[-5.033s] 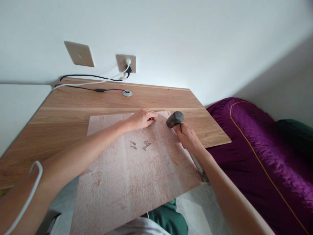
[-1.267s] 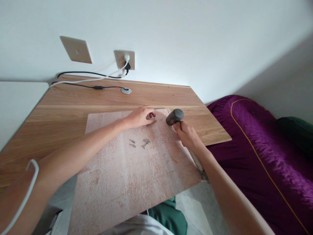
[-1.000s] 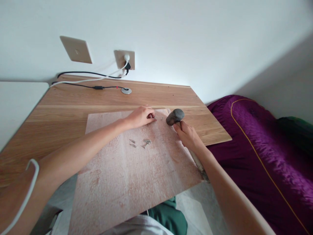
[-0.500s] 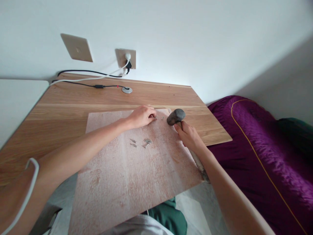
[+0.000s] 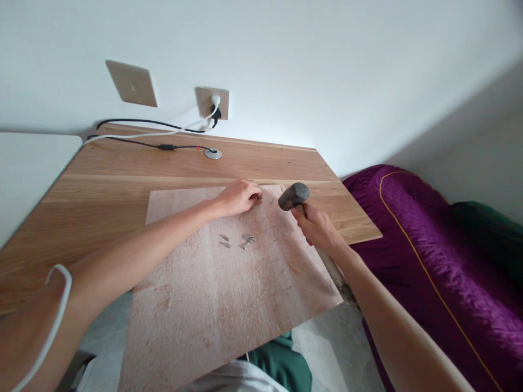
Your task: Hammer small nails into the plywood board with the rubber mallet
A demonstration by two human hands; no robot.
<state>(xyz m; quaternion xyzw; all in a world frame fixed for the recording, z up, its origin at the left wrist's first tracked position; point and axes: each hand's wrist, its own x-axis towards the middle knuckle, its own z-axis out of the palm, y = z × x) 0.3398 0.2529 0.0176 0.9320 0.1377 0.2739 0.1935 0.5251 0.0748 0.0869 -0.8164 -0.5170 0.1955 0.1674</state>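
Note:
The thumb and fingers of my left hand (image 5: 241, 197) are pinched around a small nail, mostly hidden, at the far edge of a pale, rough wooden board (image 5: 183, 305). Beside it, to the right, another small nail (image 5: 272, 200) stands in the board. My right hand (image 5: 321, 226) is closed round the handle of a mallet (image 5: 294, 196), close under its dark, rounded head. That head hangs above the board's far right corner, apart from the nails. Several loose nails (image 5: 247, 239) lie in two small groups nearer me on the board.
The board rests on a wooden desk (image 5: 93, 209) and juts over its front edge. Black and white cables (image 5: 163, 147) run along the back to a wall socket (image 5: 212, 103). A purple-covered piece of furniture (image 5: 408, 228) stands to the right. A white surface (image 5: 32, 169) is at left.
The view has shifted slightly. Both hands keep their grips and almost the same places; the mallet head stays above the board's far right corner.

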